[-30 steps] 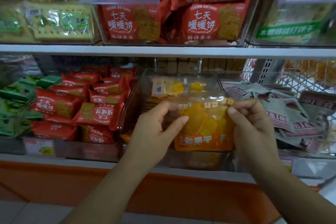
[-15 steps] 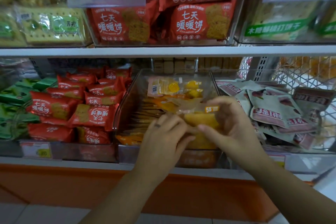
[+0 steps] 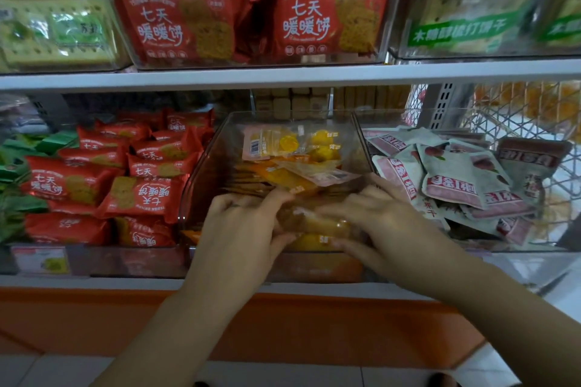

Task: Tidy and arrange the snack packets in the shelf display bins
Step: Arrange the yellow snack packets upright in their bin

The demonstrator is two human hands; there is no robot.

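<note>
On a shop shelf, glossy green packets (image 3: 19,166) lie at far left. Next comes a heap of red foil biscuit packets (image 3: 141,195), flat and pillow-shaped. In the middle stands a clear plastic bin (image 3: 201,179) with hard, see-through walls, holding yellow-orange snack packets (image 3: 276,144). The person's left hand (image 3: 245,229) curls round the left edge of one yellow packet (image 3: 314,226), thumb beneath. This packet sits low at the bin's front, on others of its kind. The right hand (image 3: 386,223) pinches its right side, fingers over, thumb under. Further right, grey-and-pink pouches (image 3: 456,185) lie jumbled in the neighbouring bin. The film looks slippery and crinkly, so the packet is probably best pressed flat and square to the front wall before both hands let go.
</note>
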